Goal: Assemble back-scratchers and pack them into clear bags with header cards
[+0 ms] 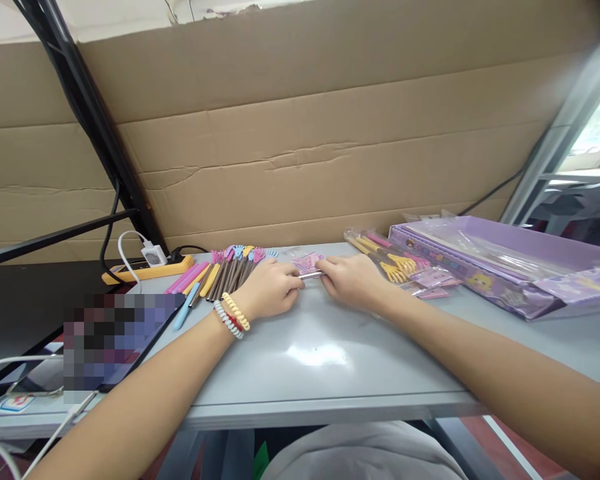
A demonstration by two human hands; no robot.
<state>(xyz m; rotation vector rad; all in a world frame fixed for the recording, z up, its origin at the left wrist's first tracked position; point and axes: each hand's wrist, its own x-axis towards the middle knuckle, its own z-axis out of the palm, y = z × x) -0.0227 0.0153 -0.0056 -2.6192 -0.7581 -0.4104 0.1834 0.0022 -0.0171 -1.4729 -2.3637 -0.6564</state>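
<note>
Near the middle of the grey table (320, 373), a small pink printed packet (309, 263) in clear plastic lies between my hands. My left hand (271, 290), with coiled bands at the wrist, has its fingers closed on the packet's near left edge. At its near right edge my right hand (353, 281) pinches the same packet. A row of back scratchers (227, 273) with dark sticks and pink, blue and yellow hand-shaped heads lies left of my left hand. Bagged back scratchers (393, 260) with yellow and pink parts rest beyond my right hand, beside pink cards (435, 277).
An open purple box (480, 273) with plastic wrap sits at the right. At the left are a tablet (130, 333), white cables and a yellow power strip (155, 269) with a white charger (153, 253). A cardboard panel (305, 160) stands behind the table.
</note>
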